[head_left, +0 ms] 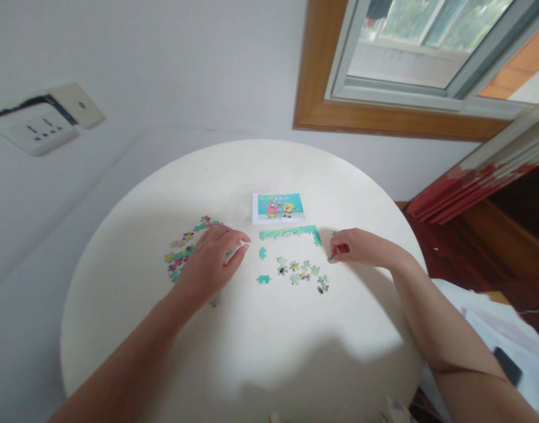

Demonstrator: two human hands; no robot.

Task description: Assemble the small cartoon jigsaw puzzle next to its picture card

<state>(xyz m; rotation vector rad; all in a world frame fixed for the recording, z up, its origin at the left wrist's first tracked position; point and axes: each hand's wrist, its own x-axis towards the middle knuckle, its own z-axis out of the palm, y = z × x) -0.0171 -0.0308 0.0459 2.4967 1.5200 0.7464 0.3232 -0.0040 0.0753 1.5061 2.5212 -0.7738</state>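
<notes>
My left hand point(214, 249) is curled over the table beside the pile of loose puzzle pieces point(176, 261), its fingers closed on a pale puzzle piece point(232, 252). Between thumb and fingertips, my right hand point(355, 247) pinches a small teal puzzle piece point(331, 258) at the tabletop. A joined teal strip of puzzle point(289, 232) runs along the top, with a short stretch down its right end. Two separate teal pieces, an upper one point(263, 252) and a lower one point(264, 279), lie to the left. Several loose mixed pieces point(294, 279) lie below the strip.
A picture card point(278, 208) with cartoon figures lies behind the strip. The round white table point(251, 352) nearly meets the wall, with a wood-framed window point(315, 114) above. Papers and a dark phone-like object point(508, 365) are at the lower right.
</notes>
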